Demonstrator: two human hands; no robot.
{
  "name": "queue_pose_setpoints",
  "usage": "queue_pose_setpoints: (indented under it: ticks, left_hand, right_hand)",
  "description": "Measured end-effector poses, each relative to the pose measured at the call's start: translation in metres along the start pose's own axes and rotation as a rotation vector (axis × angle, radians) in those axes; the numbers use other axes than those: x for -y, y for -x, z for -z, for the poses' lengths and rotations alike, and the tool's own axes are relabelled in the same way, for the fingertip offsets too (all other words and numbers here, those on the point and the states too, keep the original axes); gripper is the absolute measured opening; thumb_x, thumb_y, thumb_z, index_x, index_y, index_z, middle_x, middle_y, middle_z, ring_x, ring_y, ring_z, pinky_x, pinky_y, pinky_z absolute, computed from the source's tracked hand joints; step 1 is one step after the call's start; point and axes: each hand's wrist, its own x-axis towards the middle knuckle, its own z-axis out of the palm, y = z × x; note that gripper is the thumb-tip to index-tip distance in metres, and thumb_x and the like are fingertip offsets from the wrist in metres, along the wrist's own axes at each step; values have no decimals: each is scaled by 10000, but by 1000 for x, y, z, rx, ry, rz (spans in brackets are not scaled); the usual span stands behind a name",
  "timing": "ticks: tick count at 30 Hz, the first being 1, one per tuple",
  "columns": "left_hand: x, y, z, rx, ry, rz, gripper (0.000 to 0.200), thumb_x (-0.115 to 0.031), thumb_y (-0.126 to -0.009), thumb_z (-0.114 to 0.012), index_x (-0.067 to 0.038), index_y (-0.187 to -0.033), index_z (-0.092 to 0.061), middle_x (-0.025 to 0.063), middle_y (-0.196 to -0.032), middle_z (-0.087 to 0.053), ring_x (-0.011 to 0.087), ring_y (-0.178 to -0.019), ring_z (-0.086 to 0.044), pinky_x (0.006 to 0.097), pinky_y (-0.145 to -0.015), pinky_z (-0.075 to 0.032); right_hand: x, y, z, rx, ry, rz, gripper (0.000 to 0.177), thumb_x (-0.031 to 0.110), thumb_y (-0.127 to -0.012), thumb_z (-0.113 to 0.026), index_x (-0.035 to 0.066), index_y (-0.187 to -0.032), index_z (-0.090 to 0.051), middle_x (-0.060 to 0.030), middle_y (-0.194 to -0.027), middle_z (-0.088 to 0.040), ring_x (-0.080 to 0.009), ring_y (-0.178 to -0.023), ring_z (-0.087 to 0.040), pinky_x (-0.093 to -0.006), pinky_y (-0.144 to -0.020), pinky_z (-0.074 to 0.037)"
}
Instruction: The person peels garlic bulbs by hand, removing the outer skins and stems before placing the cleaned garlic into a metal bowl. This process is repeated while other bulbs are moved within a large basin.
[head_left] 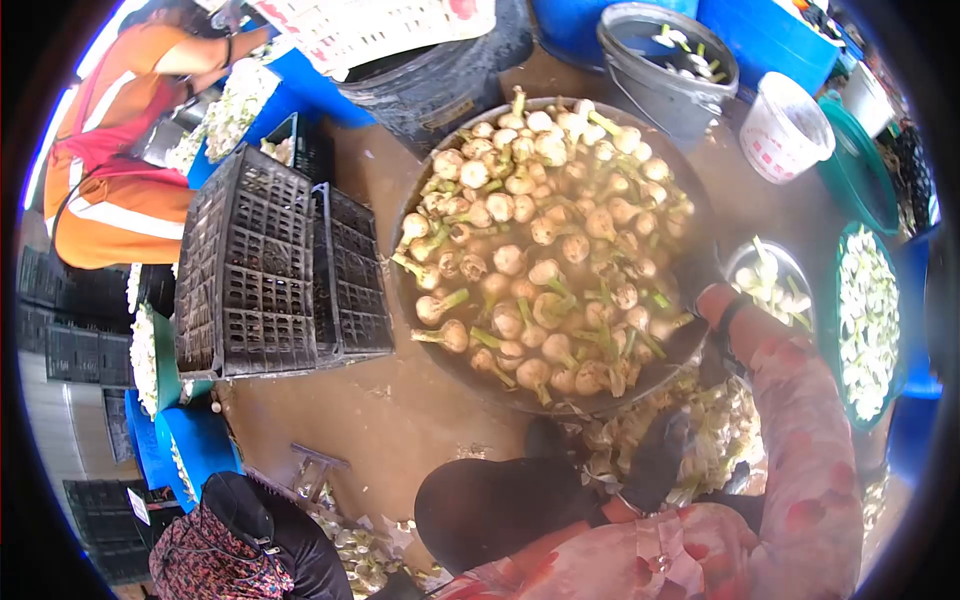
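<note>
A wide round metal basin (420, 330) holds murky water and several pale bulbs with green stalks (520, 260). My right hand (694, 272), in a dark glove below a pink flowered sleeve, reaches over the basin's right rim among the bulbs. Whether it grips one is hidden. My left hand (655, 458), also dark-gloved, hangs low over a heap of pale peelings and trimmings (715, 425) on the ground in front of the basin. What its fingers hold does not show. My dark-clothed knee (480, 505) is just left of it.
Black plastic crates (260, 270) stand left of the basin. A grey bucket (665, 65) and white bucket (785, 125) sit behind it. A metal bowl (790, 262) and green tub (838, 300) of trimmed bulbs lie right. A person in orange (120, 150) works far left; another person (240, 545) crouches lower left.
</note>
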Motion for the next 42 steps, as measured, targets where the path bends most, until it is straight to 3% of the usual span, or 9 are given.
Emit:
queue_pose_setpoints:
  ticks: [5,7,11,13,16,25,29,39,42]
  left_hand:
    - [6,-7,32,239,-536,-396,319,-115,-1028,-416,-30,-1313,-532,111,-1363,-496,196,-1206,-512,351,-1037,-441]
    - [-6,-5,30,281,-734,-361,330,-148,-1028,-446,-8,-1320,-510,122,-1303,-557,199,-1146,-563,357,-1020,-455]
    - [-46,21,-23,301,416,180,397,-253,-1043,-448,19,-1331,-467,117,-1231,-585,178,-1077,-589,330,-976,-477]
    - [-41,30,-29,353,300,135,414,-281,-1045,-446,19,-1330,-468,113,-1230,-579,178,-1062,-594,319,-946,-495]
    - [-27,31,-29,326,-101,-94,416,-287,-1033,-476,-7,-1340,-459,110,-1225,-572,173,-1060,-597,315,-902,-518]
    - [7,44,-45,375,3,-19,429,-166,-979,-578,-21,-1363,-451,112,-1289,-537,211,-1139,-578,341,-935,-536]
    - [10,53,-58,349,-222,-118,440,-148,-967,-582,-11,-1367,-459,119,-1295,-532,211,-1149,-568,339,-920,-551]
    - [-5,55,-64,346,-210,-42,444,-129,-968,-506,-3,-1388,-439,119,-1283,-514,201,-1098,-565,337,-870,-554]
    - [-3,51,-65,328,-385,-143,450,-109,-964,-472,1,-1398,-425,116,-1298,-501,193,-1115,-552,334,-902,-530]
  right_hand:
    - [-23,111,25,-173,-493,32,587,317,-737,-781,118,-1261,-606,-129,-1231,-620,-351,-1265,-490,-473,-1094,-348]
    - [-13,165,-14,-526,-935,161,651,376,-732,-812,83,-1272,-596,-163,-1260,-602,-342,-1306,-464,-451,-1096,-364]
    - [14,256,-27,-516,-1393,254,659,362,-708,-854,69,-1242,-602,-154,-1196,-608,-297,-1186,-535,-390,-1048,-408]
    - [24,288,-30,-488,-1505,178,677,363,-720,-847,65,-1268,-584,-161,-1214,-597,-316,-1184,-536,-402,-1038,-416]
    - [22,314,-39,-530,-1432,167,673,358,-746,-827,71,-1296,-567,-166,-1249,-586,-333,-1200,-526,-413,-1047,-407]
    - [20,370,-57,-956,-1201,-271,147,208,-818,-688,83,-894,-698,-157,-827,-673,-353,-794,-638,-447,-710,-514]
    - [18,376,-61,-869,-947,-367,110,198,-806,-660,94,-836,-679,-155,-773,-667,-347,-743,-647,-449,-682,-517]
    - [-23,369,-111,-610,-1476,-652,183,171,-884,-680,19,-985,-682,-107,-847,-704,-186,-733,-649,-312,-713,-528]
    - [-10,386,-83,-965,-1344,-284,213,252,-860,-670,53,-936,-687,-165,-798,-675,-361,-766,-653,-424,-724,-529]
